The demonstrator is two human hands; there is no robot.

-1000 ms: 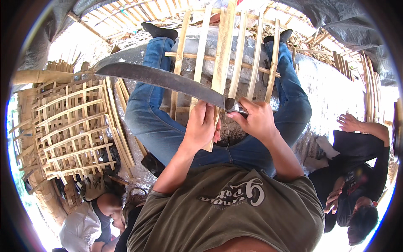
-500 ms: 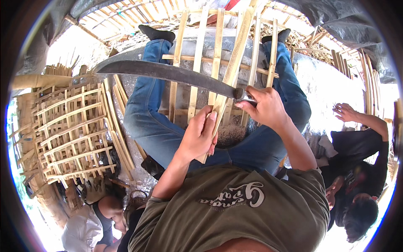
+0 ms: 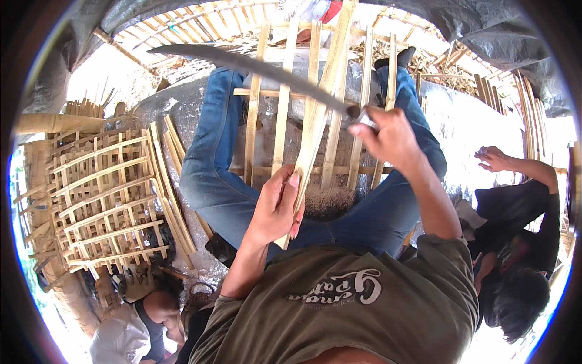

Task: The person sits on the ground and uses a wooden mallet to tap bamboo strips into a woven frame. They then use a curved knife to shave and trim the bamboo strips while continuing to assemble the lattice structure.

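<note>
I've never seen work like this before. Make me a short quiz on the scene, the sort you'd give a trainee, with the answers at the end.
1. Which hand grips the big knife?
2. Look at the left hand. True or false: it is empty.
3. Fill in the blank: the stacked slatted panels lie on the ____ side of the picture.

Key:
1. The right hand, which holds it by the handle.
2. False. It is closed around a long, pale wooden strip.
3. Left.
</note>
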